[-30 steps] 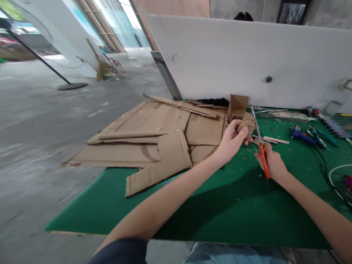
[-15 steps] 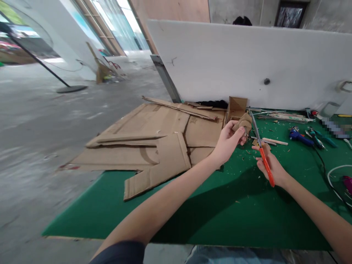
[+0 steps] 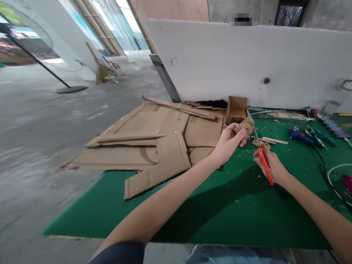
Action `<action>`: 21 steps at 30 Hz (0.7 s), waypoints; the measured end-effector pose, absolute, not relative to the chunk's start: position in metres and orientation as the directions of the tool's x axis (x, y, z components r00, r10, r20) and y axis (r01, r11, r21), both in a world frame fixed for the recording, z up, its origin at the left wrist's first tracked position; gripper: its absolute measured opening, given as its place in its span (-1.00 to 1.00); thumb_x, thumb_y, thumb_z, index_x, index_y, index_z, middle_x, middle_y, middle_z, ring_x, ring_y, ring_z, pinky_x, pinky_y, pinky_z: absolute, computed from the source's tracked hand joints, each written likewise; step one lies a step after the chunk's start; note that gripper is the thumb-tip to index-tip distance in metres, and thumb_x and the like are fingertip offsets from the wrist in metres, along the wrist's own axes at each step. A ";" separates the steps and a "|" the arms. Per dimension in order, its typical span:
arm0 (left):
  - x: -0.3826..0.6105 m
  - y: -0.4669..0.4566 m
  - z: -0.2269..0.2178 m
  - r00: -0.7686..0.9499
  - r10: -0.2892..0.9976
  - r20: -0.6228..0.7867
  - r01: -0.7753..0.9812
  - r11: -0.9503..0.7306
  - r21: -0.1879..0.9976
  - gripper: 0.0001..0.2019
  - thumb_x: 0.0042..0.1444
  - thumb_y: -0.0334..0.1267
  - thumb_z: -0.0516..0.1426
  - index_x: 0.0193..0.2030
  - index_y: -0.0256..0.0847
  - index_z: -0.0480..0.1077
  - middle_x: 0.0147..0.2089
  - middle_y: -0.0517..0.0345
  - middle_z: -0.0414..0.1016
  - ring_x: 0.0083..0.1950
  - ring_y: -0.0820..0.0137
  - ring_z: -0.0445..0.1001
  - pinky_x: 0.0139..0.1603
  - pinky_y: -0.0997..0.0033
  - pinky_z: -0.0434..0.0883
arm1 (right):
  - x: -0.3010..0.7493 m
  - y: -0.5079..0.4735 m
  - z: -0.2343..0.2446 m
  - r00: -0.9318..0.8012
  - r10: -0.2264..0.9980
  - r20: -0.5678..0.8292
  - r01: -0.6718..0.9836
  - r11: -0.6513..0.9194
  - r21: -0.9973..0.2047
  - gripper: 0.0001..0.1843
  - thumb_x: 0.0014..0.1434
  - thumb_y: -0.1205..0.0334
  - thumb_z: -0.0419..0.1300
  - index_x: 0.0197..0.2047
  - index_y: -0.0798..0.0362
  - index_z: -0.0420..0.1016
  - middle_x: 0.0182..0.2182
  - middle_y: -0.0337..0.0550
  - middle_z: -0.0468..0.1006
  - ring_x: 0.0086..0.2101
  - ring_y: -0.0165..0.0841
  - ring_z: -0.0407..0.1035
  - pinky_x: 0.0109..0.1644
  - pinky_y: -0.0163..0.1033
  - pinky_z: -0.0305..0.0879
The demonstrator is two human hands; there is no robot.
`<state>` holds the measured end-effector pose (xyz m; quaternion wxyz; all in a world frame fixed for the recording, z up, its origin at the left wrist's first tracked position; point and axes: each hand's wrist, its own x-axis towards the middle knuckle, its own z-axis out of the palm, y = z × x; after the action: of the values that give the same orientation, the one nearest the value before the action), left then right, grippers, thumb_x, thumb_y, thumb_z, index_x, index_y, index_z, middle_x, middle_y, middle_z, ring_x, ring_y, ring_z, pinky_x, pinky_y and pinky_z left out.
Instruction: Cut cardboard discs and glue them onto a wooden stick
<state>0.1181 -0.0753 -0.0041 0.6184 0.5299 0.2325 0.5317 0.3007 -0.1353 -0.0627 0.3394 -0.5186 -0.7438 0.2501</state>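
Note:
Between the thumb and fingers of my left hand is a small piece of cardboard, held up above the green table. My right hand grips a pair of scissors with orange-red handles. The metal blades point up and away, lying against the right edge of the cardboard piece; whether they have cut into it I cannot tell. A small open cardboard box stands just behind my left hand. Thin sticks and scraps lie on the table beyond my right hand.
Flat cardboard sheets cover the table's left side, with an angled cardboard cutout in front. A blue glue gun and pliers lie at right, near a white cable. Behind rises a white panel.
The cardboard piece has tilted and shifted slightly right towards the scissors. My right hand's fingers have drawn in around the handles, and the blades have moved a little left.

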 end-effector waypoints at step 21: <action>0.114 -0.075 0.008 0.307 0.933 0.186 -0.563 0.021 0.826 -0.64 -0.08 -0.21 0.35 -0.43 -0.23 0.20 -0.50 0.33 0.21 -0.51 0.62 0.21 -0.53 0.57 0.11 | 0.302 -0.138 -0.068 -0.114 0.950 0.289 0.625 0.295 -0.723 -0.45 0.23 -0.08 0.10 0.17 0.06 0.22 -0.16 0.04 0.64 -0.25 -0.20 0.58 -0.15 -0.17 0.48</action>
<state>0.1137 -0.0755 0.0075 0.6820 0.4342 0.2129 0.5486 0.3023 -0.1385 -0.0684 0.3718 -0.5519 -0.7136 0.2187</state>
